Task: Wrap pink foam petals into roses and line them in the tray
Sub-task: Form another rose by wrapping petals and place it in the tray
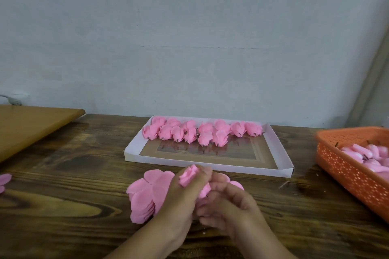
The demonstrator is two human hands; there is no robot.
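A shallow white cardboard tray (134,156) lies on the dark wooden table with several pink foam roses (205,134) lined along its far side. In front of it my left hand (181,197) grips a half-wrapped pink rose (188,176) between thumb and fingers. My right hand (233,206) is curled against the same rose from the right, holding its lower petals. A stack of flat pink petals (147,193) lies under and to the left of my hands.
An orange perforated basket (347,174) holding several pink buds stands at the right edge. A lighter wooden board (31,126) sits at the far left. Loose pink petals (4,181) lie at the left edge. A grey wall rises behind the table.
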